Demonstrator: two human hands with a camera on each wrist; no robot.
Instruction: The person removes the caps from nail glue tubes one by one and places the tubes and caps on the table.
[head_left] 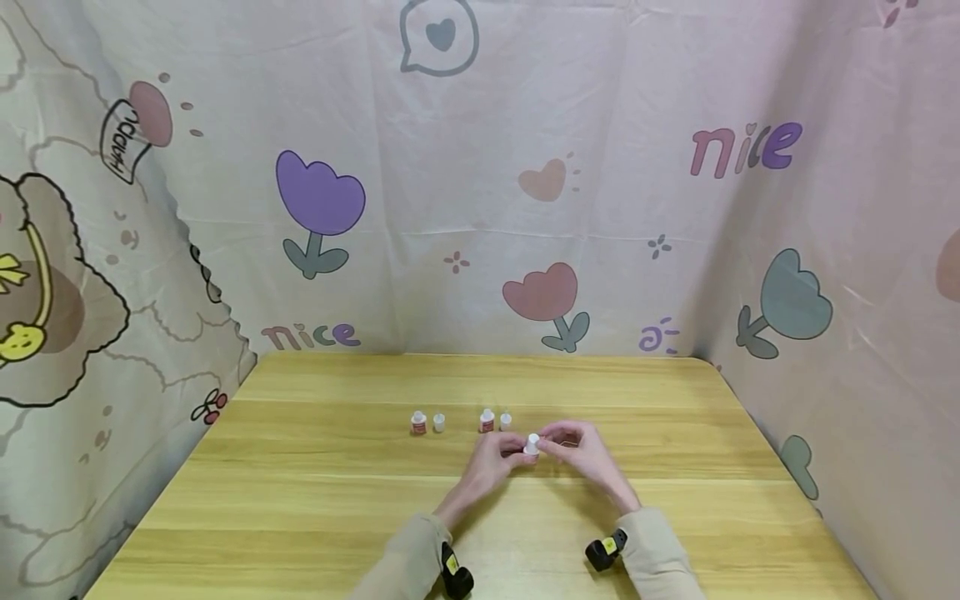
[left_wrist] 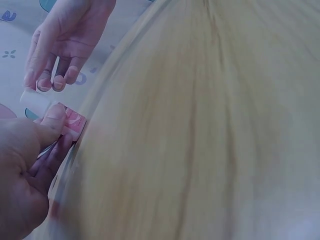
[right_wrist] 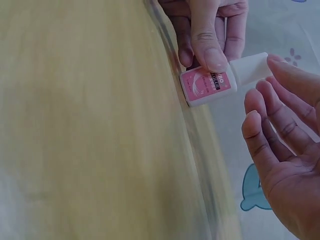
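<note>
Nearest, your beige sleeves (head_left: 411, 557) reach in over the wooden table (head_left: 300, 508). Beyond them, your left hand (head_left: 489, 463) pinches a pink-labelled bottle (right_wrist: 206, 87) right of the table's middle, white cap (right_wrist: 251, 68) upward. Your right hand (head_left: 587, 455), there on the right, has its thumb touching that cap, lower fingers loosely bent; whether it pinches, you can't tell. Farther and left, two red-labelled bottles stand apart, left one (head_left: 418, 423) and right one (head_left: 487, 422), each with a small white piece (head_left: 439, 423) just right. Farthest hangs a flower-print cloth (head_left: 450, 300).
</note>
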